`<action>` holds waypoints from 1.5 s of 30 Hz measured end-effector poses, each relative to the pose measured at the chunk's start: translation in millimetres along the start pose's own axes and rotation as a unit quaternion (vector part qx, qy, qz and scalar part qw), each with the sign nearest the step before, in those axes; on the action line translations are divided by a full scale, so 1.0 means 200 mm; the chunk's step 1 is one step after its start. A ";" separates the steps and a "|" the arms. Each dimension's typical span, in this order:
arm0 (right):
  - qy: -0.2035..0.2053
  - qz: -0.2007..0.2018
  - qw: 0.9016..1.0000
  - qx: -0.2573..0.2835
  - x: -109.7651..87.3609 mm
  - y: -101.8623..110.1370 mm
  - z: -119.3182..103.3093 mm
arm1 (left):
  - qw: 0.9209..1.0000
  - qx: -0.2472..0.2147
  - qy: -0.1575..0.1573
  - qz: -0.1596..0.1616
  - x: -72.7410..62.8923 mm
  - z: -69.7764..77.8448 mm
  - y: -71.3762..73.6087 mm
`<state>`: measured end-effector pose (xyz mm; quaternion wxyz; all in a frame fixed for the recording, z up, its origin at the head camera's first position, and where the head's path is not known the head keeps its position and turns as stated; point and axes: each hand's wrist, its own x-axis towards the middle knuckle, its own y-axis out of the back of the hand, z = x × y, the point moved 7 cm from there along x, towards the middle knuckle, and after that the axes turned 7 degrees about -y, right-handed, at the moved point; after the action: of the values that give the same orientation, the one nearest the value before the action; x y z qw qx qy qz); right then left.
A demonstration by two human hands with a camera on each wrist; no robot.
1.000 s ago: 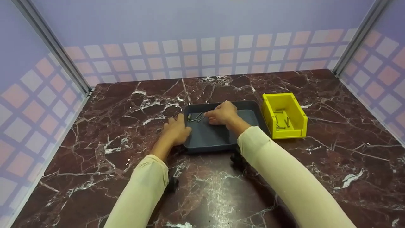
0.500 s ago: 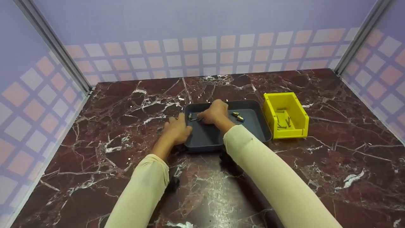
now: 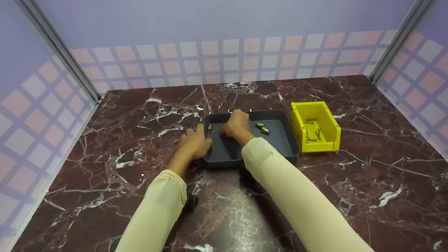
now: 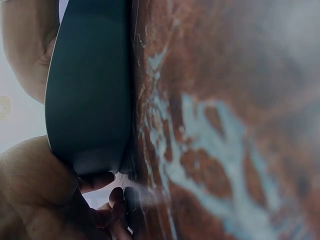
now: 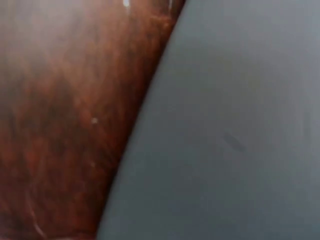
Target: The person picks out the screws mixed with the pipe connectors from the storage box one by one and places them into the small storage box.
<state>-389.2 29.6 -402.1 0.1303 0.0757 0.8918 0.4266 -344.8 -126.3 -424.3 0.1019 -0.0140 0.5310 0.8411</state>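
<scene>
My left hand holds the left wall of the dark grey tray, thumb at the rim. In the left wrist view that hand lies against the tray's outer wall. My right hand reaches down into the tray, fingertips at thin metal screws; its fingers hide whether one is pinched. Left of the screws lies a small brass-coloured fitting. Brass fittings with a blue end lie right of the hand. The right wrist view shows only the tray's grey surface and table.
A yellow open-front bin stands just right of the tray, with several screws inside. Both stand on a dark red marbled table. Tiled-pattern panels enclose the back and sides.
My right hand has moved left and lower over the screws, uncovering the brass fittings on the tray's right half. The left hand stays at the tray's left wall.
</scene>
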 end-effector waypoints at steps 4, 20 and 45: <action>0.001 -0.026 1.000 -0.008 0.01 0.00 0.01 | 1.000 -0.002 -0.002 0.001 0.00 0.00 0.00; 0.020 -0.126 0.991 -0.028 -0.02 0.03 0.07 | 1.000 -0.001 0.001 -0.003 0.00 0.00 0.01; -0.015 -0.231 0.914 0.333 0.02 0.60 0.39 | 1.000 -0.006 -0.005 -0.007 0.00 0.00 0.00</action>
<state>-366.2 163.8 -355.7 0.2062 -0.0868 0.9727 0.0622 -344.1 -126.9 -423.3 0.1106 -0.0138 0.5253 0.8436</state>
